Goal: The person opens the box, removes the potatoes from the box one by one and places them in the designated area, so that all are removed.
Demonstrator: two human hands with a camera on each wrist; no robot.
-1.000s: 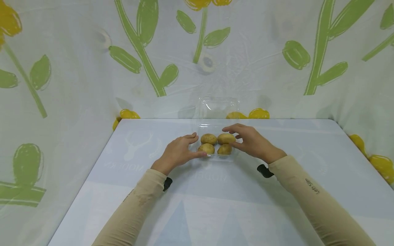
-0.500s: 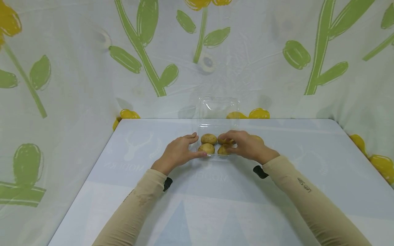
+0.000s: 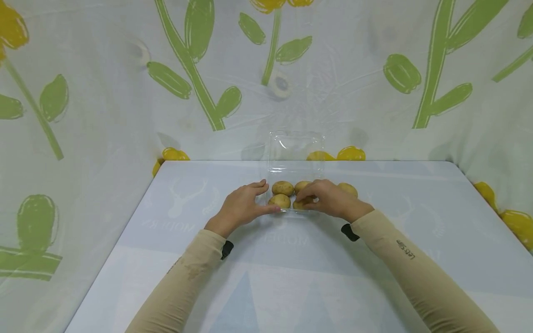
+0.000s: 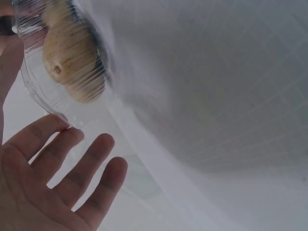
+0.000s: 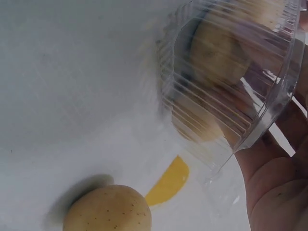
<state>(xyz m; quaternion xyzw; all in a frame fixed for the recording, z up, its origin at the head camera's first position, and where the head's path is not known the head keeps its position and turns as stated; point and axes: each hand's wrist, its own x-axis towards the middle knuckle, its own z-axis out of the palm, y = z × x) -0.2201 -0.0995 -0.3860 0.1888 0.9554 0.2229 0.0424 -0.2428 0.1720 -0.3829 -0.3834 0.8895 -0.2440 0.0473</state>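
A clear plastic clamshell box stands on the table with several potatoes in its base; its lid stands raised at the back. My left hand rests at the box's left side, thumb at the front rim, fingers extended; in the left wrist view a fingertip touches the rim. My right hand reaches into the box from the right, fingers curled over the front right potato, which they partly hide. Behind it lies the back right potato. Two more potatoes, front left and back left, lie beside them.
Outside the box, just beyond my right hand, one more potato lies on the pale patterned table. A flower-printed curtain hangs behind the table's back edge and along both sides.
My right hand has moved from the back right potato toward the front right one, its fingers now curled over it. The potato outside has come into view behind it. My left hand has stayed put.
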